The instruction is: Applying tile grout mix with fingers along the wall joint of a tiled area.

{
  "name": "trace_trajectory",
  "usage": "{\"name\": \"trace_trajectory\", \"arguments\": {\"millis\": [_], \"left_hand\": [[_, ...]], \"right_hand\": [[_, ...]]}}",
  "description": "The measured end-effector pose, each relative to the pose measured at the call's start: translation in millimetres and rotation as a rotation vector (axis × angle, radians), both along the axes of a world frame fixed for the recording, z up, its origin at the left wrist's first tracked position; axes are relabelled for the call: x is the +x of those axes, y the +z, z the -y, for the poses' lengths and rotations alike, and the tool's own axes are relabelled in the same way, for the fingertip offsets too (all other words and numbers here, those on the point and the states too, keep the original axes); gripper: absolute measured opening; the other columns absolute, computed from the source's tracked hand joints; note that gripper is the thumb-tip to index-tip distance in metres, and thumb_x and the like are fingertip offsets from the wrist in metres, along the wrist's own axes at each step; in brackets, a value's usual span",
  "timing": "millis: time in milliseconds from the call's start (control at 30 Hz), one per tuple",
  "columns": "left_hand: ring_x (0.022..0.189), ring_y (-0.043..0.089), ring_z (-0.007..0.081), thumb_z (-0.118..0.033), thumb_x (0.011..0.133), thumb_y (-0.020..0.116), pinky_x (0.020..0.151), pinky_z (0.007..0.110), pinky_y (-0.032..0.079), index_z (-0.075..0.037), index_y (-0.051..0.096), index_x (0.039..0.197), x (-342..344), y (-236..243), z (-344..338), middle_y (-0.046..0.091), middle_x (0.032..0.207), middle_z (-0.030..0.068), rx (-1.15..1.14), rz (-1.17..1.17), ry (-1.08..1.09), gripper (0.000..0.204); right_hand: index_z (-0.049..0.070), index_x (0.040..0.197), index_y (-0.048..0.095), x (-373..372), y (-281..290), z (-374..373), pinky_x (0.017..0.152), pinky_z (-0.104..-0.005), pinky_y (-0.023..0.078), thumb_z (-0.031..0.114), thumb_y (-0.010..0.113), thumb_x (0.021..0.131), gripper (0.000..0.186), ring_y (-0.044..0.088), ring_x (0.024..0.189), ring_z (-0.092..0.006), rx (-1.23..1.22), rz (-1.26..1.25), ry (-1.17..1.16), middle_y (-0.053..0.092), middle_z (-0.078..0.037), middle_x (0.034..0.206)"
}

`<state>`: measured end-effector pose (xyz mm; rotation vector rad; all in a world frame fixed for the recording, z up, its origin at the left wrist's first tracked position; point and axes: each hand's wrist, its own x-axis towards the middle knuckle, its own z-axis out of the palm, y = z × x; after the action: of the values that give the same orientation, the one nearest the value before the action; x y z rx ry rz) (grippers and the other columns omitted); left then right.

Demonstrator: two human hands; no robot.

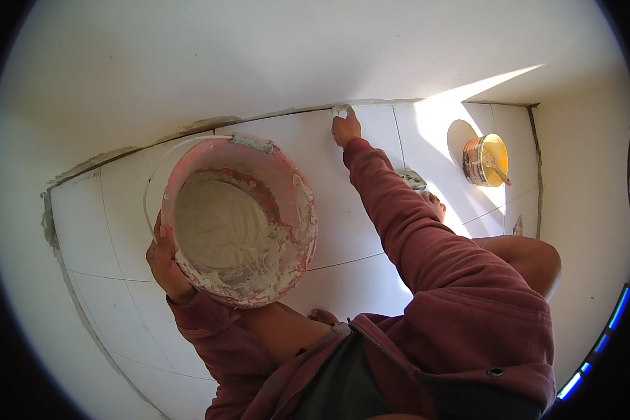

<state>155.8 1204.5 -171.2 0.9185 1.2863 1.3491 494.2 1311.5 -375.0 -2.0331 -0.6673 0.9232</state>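
Red bucket [283,183], tilted, smeared and part-filled with pale paste [220,224], small whitish piece [339,110] where wall [294,63] meets floor [357,283]

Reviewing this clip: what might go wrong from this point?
The pink bucket appears tilted, with only the left hand on it while the right hand reaches to the base of the wall; it could slip and spill pale paste onto the tiles.
The left sleeve lies close to the smeared rim, so it may pick up paste.
The yellow-lined tub stands near a bare foot, with a handle inside; a shift of that foot might knock it over.
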Motion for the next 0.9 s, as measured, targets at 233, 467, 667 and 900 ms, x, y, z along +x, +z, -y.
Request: {"name": "trace_trajectory", "arguments": {"millis": [233, 467, 667, 900], "left_hand": [[0.065, 0.038, 0.0050, -0.020, 0.086, 0.041, 0.060, 0.020, 0.031, 0.004, 0.054, 0.094, -1.2, -18.6, 6.8, 0.043, 0.068, -0.0040, 0.033, 0.065, -0.010, 0.028], [0.075, 0.047, 0.0102, -0.020, 0.086, 0.039, 0.071, 0.024, 0.037, 0.004, 0.051, 0.098, 16.7, -11.6, 7.4, 0.053, 0.083, 0.0022, 0.053, 0.123, -0.014, 0.030], [0.084, 0.050, 0.0137, -0.020, 0.085, 0.038, 0.076, 0.025, 0.037, 0.005, 0.050, 0.102, -6.5, -23.4, 13.9, 0.054, 0.094, 0.0062, 0.053, 0.145, -0.075, 0.033], [0.088, 0.050, 0.0158, -0.022, 0.086, 0.037, 0.079, 0.027, 0.038, 0.005, 0.049, 0.103, -4.4, -19.6, 13.2, 0.054, 0.098, 0.0083, 0.060, 0.103, -0.098, 0.034]], "right_hand": [[-0.008, 0.123, 0.025, -48.9, -48.0, -35.9, 0.079, -0.0387, 0.040, 0.021, 0.046, 0.069, 0.065, 0.051, 0.091, -0.0398, 0.156, 0.028, 0.298, 0.054, -0.029, 0.091], [0.001, 0.124, 0.029, 18.3, -49.8, 3.0, 0.080, -0.0378, 0.040, 0.015, 0.046, 0.070, 0.059, 0.052, 0.091, -0.0374, 0.157, -0.038, -0.179, 0.055, -0.027, 0.094], [0.008, 0.132, 0.012, -40.6, -15.6, 0.7, 0.035, -0.0289, 0.037, 0.009, 0.042, 0.070, 0.069, 0.042, 0.040, -0.0168, 0.294, -0.501, -0.176, 0.047, -0.008, 0.054], [-0.005, 0.124, 0.021, -56.1, 23.2, -10.9, 0.078, -0.0385, 0.044, 0.018, 0.050, 0.069, 0.067, 0.054, 0.089, -0.0346, -0.219, 0.373, 0.432, 0.053, -0.028, 0.095]]}}
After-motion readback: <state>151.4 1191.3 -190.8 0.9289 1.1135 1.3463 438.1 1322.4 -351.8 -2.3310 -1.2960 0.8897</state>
